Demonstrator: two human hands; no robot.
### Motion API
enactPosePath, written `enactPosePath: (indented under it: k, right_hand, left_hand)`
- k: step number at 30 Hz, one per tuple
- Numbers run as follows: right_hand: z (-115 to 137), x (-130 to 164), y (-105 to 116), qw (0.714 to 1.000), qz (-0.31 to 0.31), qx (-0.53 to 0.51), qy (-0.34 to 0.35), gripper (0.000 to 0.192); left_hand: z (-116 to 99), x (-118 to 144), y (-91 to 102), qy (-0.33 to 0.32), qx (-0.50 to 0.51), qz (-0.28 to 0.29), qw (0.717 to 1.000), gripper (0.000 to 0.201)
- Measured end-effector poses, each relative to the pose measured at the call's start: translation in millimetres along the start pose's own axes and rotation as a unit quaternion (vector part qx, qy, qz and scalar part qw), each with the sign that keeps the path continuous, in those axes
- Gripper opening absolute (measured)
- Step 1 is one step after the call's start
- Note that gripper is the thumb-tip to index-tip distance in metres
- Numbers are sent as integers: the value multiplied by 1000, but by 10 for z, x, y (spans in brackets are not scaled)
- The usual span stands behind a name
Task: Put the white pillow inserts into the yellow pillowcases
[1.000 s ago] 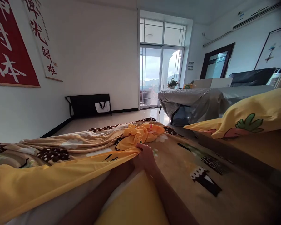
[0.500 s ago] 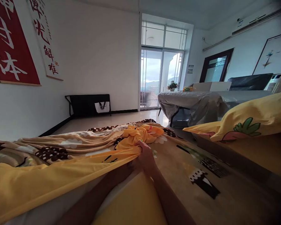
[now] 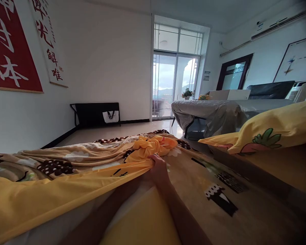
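My right hand (image 3: 158, 169) is closed on the edge of a yellow cloth (image 3: 66, 192) that stretches off to the left over a patterned brown blanket (image 3: 219, 177). My left forearm (image 3: 109, 207) runs under the same cloth toward that spot; the left hand itself is hidden by the fabric. Just beyond my fingers the yellow cloth is bunched in a heap (image 3: 153, 144). A yellow padded piece (image 3: 142, 224) lies between my forearms. A yellow pillow with a carrot print (image 3: 270, 131) rests at the right.
A table under a grey cover (image 3: 219, 110) stands behind the bed at the right, with boxes on it. A black bench (image 3: 97, 114) with a white bag is against the left wall. A glass balcony door (image 3: 173, 81) is at the back.
The view has shifted slightly. My right hand stays clamped on the yellow cloth in nearly the same place.
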State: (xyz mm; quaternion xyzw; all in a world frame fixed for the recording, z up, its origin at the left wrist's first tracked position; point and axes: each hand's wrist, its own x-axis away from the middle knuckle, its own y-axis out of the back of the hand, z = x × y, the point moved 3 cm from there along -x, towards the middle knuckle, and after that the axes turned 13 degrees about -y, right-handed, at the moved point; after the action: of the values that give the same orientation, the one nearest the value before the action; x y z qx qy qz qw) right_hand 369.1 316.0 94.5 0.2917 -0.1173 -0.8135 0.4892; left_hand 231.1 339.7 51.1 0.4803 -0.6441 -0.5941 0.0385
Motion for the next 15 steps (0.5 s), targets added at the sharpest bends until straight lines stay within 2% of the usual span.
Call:
enactPosePath:
  k: [4,8,10,13,15]
  right_hand:
    - [-5,8,-12,998,3,50,-23,37]
    - [-28,1,-11,995,16,98,-22,33]
    - [-28,2,-14,994,48,98,-2,35]
    - [1,25,3,992,89,90,-2,40]
    - [44,53,34,993,94,70,-11,42]
  left_hand:
    - [-61,83,4,-30,-26,-4,999,42]
    - [-246,149,78,-173,-27,35,984,42]
    - [-327,172,127,-218,-3,51,975,39]
    - [-422,178,205,-234,33,58,970,35]
    - [-486,166,240,-237,55,78,967,32]
